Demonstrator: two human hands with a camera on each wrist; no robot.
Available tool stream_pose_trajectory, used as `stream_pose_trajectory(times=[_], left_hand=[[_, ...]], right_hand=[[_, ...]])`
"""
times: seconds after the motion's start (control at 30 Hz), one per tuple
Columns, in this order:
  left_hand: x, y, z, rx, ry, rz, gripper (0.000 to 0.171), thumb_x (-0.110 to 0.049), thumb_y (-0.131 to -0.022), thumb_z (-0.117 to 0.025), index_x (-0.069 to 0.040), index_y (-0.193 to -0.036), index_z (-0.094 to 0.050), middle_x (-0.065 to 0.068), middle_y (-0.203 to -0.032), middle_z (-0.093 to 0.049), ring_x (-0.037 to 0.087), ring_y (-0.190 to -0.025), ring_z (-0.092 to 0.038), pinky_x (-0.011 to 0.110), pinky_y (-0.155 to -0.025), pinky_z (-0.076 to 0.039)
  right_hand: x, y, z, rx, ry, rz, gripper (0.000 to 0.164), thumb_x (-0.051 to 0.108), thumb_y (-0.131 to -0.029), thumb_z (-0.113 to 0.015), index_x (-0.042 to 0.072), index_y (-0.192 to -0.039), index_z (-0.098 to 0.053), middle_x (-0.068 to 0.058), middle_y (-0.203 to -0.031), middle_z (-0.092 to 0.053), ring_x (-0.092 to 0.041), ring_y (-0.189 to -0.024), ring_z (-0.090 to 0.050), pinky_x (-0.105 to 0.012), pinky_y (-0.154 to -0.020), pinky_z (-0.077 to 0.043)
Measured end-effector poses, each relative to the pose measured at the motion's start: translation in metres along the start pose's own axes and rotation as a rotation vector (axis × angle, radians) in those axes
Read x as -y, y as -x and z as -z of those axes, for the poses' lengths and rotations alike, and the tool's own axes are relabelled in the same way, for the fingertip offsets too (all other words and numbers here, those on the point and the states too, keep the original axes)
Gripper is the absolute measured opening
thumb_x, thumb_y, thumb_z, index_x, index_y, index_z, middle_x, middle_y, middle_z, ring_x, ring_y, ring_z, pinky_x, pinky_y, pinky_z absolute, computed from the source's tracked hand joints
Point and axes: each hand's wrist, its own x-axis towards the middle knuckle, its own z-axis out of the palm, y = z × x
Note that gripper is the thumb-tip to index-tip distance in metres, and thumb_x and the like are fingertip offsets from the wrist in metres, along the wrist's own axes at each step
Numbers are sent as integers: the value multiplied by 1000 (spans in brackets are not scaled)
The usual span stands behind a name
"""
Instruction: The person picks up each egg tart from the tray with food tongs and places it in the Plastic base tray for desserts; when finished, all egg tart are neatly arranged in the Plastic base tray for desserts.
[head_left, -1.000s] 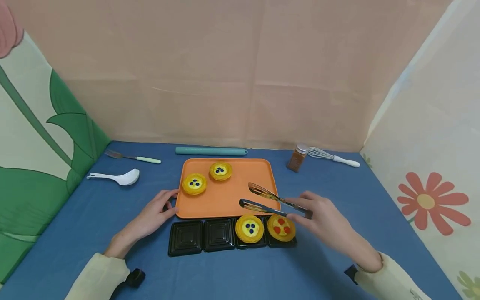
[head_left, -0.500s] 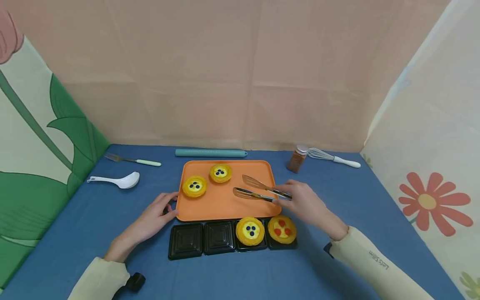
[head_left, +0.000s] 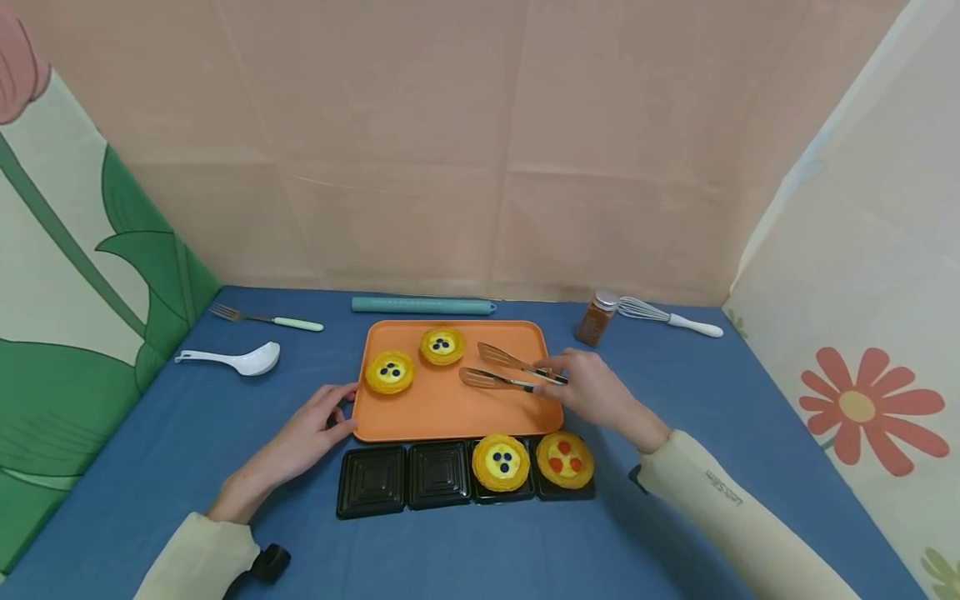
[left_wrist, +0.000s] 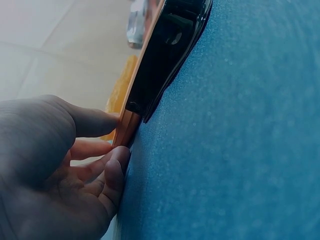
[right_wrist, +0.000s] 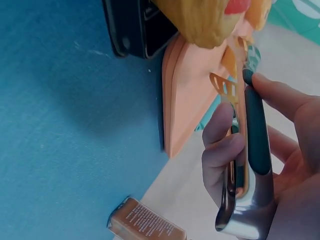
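In the head view my right hand (head_left: 588, 383) grips metal tongs (head_left: 517, 367) with dark handle sections, their arms apart above the right half of the orange tray (head_left: 442, 421). In the right wrist view, thumb and fingers press the tongs (right_wrist: 257, 135) from both sides; nothing is between the tips. My left hand (head_left: 311, 429) touches the tray's left edge with fingertips and thumb, the fingers loosely bent. On the tray lie two blueberry-topped tarts, one nearer (head_left: 390, 372) and one farther (head_left: 442, 345).
A black row of square compartments (head_left: 372, 483) lies before the tray. Its two right ones hold a blueberry tart (head_left: 501, 463) and a red-topped tart (head_left: 565, 460). Around stand a teal rolling pin (head_left: 423, 306), spice jar (head_left: 596, 318), whisk (head_left: 670, 317), fork (head_left: 266, 318) and white ladle (head_left: 232, 359).
My right hand has moved left and away from me with the tongs, from over the red-topped tart to over the tray. The left hand stays at the tray edge.
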Motion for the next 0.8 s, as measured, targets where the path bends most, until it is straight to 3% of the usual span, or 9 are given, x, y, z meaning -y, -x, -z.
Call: stream_pose_trajectory(times=[0.17,0.57,0.8], left_hand=[[1,0,-1,-2,5,-1,57,-14,-102,-60,6,-150,-38,20,-131,-47,23,-92,-48,30,-69,-42],[2,0,-1,5,-2,7,58,-14,-102,-60,5,-151,-37,18,-132,-46,23,-94,-48,30,-70,-42],[1,0,-1,0,-5,-10,57,-15,-102,-60,5,-151,-37,19,-133,-46,22,-93,-48,30,-71,-42]], right_hand=[[-1,-10,-1,16,-4,-6,40,32,-93,-75,16,-130,-71,-11,-116,-65,-24,-96,-63,-34,-64,-49],[1,-29,-5,14,7,9,38,31,-92,-76,14,-126,-73,-2,-97,-64,-15,-69,-52,-32,-54,-42],[4,-34,-5,21,0,21,36,27,-94,-75,12,-126,-72,-4,-105,-68,-12,-78,-59,-30,-60,-47]])
